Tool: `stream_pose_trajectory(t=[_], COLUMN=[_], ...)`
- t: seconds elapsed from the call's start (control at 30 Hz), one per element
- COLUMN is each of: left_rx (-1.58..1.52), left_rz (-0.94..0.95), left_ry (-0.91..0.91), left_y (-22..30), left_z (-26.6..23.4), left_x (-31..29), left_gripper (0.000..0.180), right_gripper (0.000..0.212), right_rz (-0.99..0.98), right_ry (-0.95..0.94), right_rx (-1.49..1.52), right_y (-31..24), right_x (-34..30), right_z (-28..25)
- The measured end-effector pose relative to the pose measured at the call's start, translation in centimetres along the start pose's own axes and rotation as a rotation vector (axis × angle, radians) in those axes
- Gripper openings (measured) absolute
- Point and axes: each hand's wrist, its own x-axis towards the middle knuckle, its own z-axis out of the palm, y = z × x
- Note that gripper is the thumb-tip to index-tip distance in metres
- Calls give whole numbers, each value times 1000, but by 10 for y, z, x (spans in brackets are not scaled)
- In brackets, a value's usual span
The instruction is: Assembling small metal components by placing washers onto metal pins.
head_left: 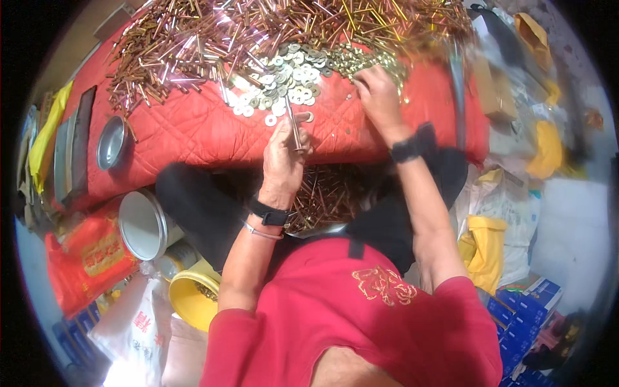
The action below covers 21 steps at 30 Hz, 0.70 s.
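Note:
My left hand (284, 143) is closed around a thin, long metal rod (294, 122), which points up and away from me. Just beyond it lies a heap of flat, pale metal washers (293, 76) on the red quilted cover (193, 129). My right hand (380, 97) is at the near edge of a pile of small, brass-coloured pieces (361, 61), possibly nuts. Its fingers are bent together, and whatever they hold is too small to make out. Behind both piles spreads a large mass of copper-coloured rods (213, 39).
More rods (322, 197) fill a container between my legs. A metal bowl (113, 143) rests at the cover's left. Beside my left leg stand a white-lidded bucket (143, 226) and a yellow bucket (187, 293). Yellow sacks (485, 251) and blue boxes (522, 316) are at right.

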Motion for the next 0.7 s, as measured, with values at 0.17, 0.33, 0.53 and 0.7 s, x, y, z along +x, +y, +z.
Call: stream_pose_trajectory(t=[0.17,0.33,0.53,0.7], left_rx=[-15,161,390,453], left_rz=[-113,-19,3,-16], left_ry=[17,48,25,8], left_y=[5,10,8,5], left_z=[-8,-4,4,10], left_x=[2,-9,-22,-33], left_gripper=[30,28,20,16], right_gripper=[10,6,11,17], right_rz=[-160,-238,337,273], right_ry=[-158,-101,-265,-234], right_rx=[-292,-274,746,920], right_y=[8,-5,-67,-84], right_x=[13,11,-31,-45], right_z=[10,3,-28,-33])
